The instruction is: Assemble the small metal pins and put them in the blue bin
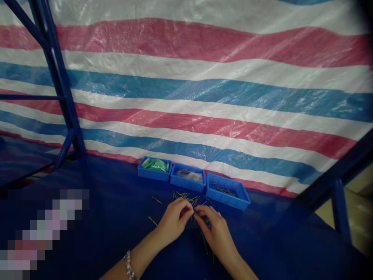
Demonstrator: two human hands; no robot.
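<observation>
My left hand (177,218) is closed in a pinch, thumb against fingertips, with a bracelet on its wrist. Facing it, my right hand (215,227) pinches too, and the fingertips of both nearly meet. What they hold between them is too small to make out. Just beyond my fingers lies a loose pile of thin rods (183,195), dark with yellowish ends. Two single rods lie left of my left hand, one farther off (156,200) and one nearer (152,221). More rods (204,243) show partly under my right hand.
Three blue bins stand in a row behind the pile: one with green plastic bags (155,165), one with clear bags (189,175), one with several rods (227,191). Blue metal posts (65,99) rise at both sides. A striped plastic sheet (204,89) hangs behind the blue table (116,202).
</observation>
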